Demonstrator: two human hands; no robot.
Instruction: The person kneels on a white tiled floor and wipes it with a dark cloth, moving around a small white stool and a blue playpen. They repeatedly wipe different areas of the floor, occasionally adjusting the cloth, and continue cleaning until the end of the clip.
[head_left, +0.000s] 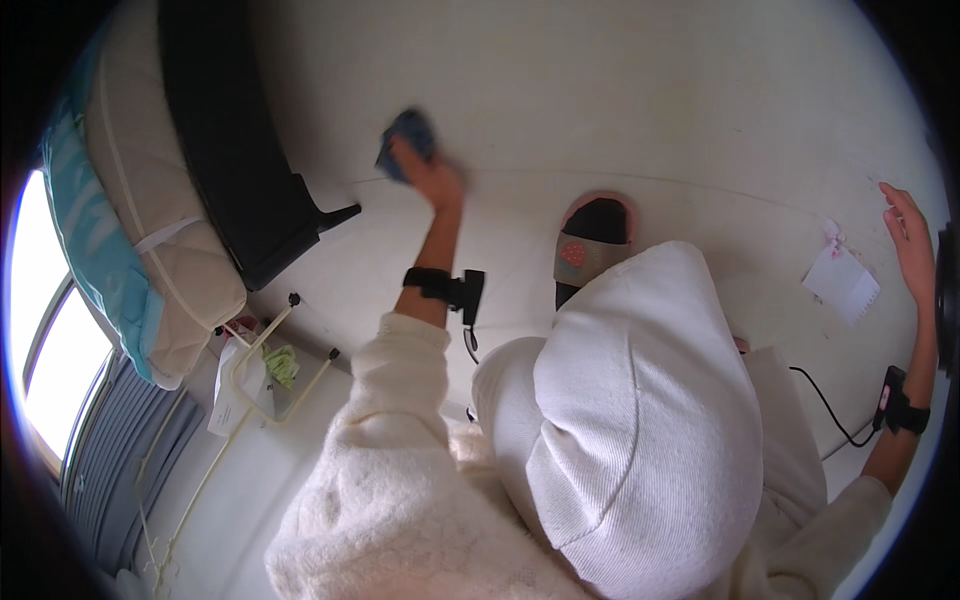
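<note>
My left hand (431, 176) presses a dark blue cloth (415, 133) against the pale floor (510, 112), fingers spread over it. The hand and cloth are slightly blurred. At the far right, my right hand (909, 232) is held with fingers apart and holds nothing; whether it touches the floor I cannot tell. Beside it lies a white sheet of paper (844, 281) with one torn edge. A crumpled scrap of paper (832, 232) with pinkish marks lies at its upper corner.
A black bed frame (225, 135) with a leg (337, 217) stands at left, under a beige mattress (135, 150) and turquoise bedding (97, 255). A cream metal rack (259, 367) and white bag (232, 382) are nearby. My slippered foot (596, 236) is between my hands.
</note>
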